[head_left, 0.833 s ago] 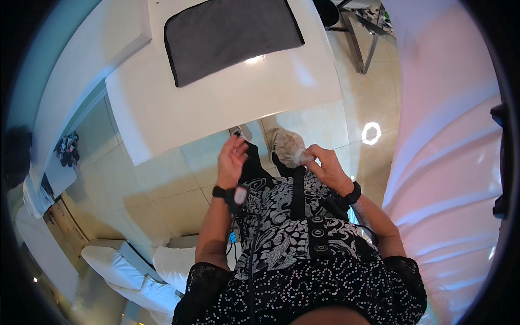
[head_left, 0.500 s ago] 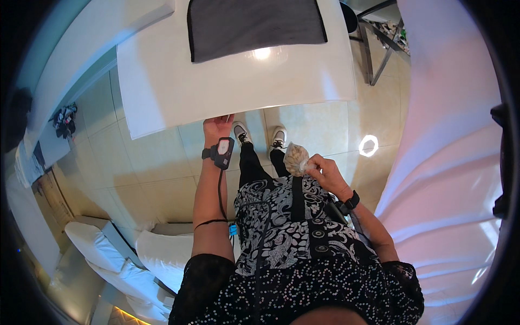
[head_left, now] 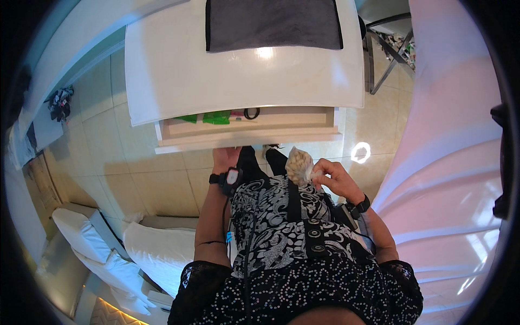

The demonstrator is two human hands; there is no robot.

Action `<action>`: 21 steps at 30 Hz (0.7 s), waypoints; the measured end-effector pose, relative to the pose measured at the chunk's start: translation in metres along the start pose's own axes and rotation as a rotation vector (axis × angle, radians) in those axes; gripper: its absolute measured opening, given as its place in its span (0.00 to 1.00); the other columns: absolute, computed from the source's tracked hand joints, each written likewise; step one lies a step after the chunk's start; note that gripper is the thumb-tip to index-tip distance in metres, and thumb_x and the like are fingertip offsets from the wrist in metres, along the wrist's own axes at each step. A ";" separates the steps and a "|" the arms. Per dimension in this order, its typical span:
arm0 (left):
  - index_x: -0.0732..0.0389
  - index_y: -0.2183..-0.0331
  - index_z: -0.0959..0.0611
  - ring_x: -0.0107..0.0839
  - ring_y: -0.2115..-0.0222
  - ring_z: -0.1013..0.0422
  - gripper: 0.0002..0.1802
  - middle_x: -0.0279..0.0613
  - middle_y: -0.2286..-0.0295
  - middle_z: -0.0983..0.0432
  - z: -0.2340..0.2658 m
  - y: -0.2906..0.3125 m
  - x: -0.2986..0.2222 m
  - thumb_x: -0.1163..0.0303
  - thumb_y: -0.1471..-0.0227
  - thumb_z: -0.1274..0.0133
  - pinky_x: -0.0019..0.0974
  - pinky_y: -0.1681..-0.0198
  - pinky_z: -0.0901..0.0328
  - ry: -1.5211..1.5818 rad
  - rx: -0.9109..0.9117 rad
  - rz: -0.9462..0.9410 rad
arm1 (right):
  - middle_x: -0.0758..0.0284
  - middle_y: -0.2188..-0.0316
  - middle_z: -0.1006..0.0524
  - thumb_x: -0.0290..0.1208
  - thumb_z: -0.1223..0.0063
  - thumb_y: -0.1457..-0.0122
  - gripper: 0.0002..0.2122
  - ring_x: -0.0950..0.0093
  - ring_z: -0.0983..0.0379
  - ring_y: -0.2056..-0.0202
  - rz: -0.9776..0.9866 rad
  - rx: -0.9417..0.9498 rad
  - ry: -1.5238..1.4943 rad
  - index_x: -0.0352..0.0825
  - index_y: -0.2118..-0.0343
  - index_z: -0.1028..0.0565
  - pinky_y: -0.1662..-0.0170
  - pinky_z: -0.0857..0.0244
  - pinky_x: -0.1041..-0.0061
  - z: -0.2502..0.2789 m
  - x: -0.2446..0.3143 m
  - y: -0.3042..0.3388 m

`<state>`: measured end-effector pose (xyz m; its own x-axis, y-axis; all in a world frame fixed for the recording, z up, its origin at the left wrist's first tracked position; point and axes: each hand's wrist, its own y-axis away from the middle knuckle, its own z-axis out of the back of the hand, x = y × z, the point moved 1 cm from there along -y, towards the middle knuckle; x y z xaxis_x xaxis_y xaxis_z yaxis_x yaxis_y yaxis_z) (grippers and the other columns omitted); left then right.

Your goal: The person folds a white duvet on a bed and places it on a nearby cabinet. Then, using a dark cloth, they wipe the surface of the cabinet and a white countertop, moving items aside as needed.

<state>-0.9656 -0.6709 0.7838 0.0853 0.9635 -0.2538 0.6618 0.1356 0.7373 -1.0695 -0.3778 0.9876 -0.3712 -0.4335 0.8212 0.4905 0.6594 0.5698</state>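
Observation:
A white drawer (head_left: 303, 131) stands partly out from under the table's near edge. My left hand (head_left: 225, 157) is at the left part of its front panel, gripping it from the near side; the fingertips are hidden by the panel. Inside the drawer lie green packets (head_left: 217, 117), a black ring-shaped item (head_left: 251, 113) and a few small slim things beside them. My right hand (head_left: 331, 177) pinches the gathered neck of a small clear plastic bag (head_left: 299, 165) filled with pale beige pieces. The bag hangs in front of my waist, apart from the drawer.
The glossy white table (head_left: 168, 70) bears a dark grey mat (head_left: 273, 27) toward its far side. A pink-white draped cloth (head_left: 444, 162) hangs along the right. Behind the table's right corner is a metal-legged frame (head_left: 382, 81). White cushioned seating (head_left: 157, 246) lies at lower left.
The drawer has slid out toward me, with my left hand moving back along with it, and its contents now show. The bag stays in my right hand.

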 end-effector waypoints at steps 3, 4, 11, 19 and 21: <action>0.52 0.57 0.24 0.34 0.58 0.29 0.17 0.35 0.59 0.25 0.016 0.023 0.005 0.54 0.44 0.54 0.41 0.56 0.33 0.009 0.040 0.000 | 0.69 0.80 0.27 0.21 0.50 0.44 0.04 0.81 0.29 0.78 0.000 0.049 -0.006 0.32 0.69 0.33 0.71 0.36 0.81 -0.004 0.010 0.000; 0.52 0.57 0.24 0.33 0.57 0.29 0.17 0.36 0.59 0.25 0.019 0.029 0.008 0.54 0.44 0.55 0.41 0.56 0.32 0.003 0.065 -0.015 | 0.69 0.80 0.27 0.21 0.50 0.44 0.04 0.81 0.29 0.78 0.010 0.056 -0.017 0.32 0.69 0.33 0.71 0.36 0.81 -0.003 0.013 0.001; 0.52 0.55 0.26 0.34 0.58 0.29 0.19 0.35 0.58 0.26 0.075 0.041 0.028 0.53 0.44 0.56 0.39 0.58 0.30 0.112 -0.039 0.067 | 0.69 0.77 0.27 0.23 0.49 0.43 0.04 0.80 0.28 0.76 -0.031 0.098 -0.142 0.32 0.69 0.32 0.70 0.36 0.81 -0.006 0.039 0.003; 0.50 0.57 0.25 0.33 0.59 0.29 0.17 0.32 0.60 0.25 0.076 0.042 0.030 0.53 0.44 0.56 0.41 0.58 0.32 0.128 -0.090 0.080 | 0.68 0.77 0.27 0.24 0.48 0.44 0.05 0.79 0.26 0.74 0.103 0.036 0.036 0.31 0.69 0.32 0.69 0.35 0.80 -0.001 0.044 -0.010; 0.50 0.57 0.25 0.33 0.59 0.29 0.16 0.32 0.60 0.25 0.079 0.041 0.029 0.54 0.44 0.56 0.41 0.57 0.32 0.093 -0.061 0.063 | 0.68 0.76 0.27 0.24 0.47 0.44 0.04 0.78 0.26 0.74 0.103 0.034 0.059 0.31 0.70 0.31 0.70 0.35 0.80 0.001 0.045 -0.016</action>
<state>-0.8774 -0.6559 0.7577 0.0535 0.9875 -0.1485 0.6107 0.0853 0.7873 -1.0948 -0.4066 1.0156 -0.2725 -0.3970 0.8764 0.4959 0.7226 0.4815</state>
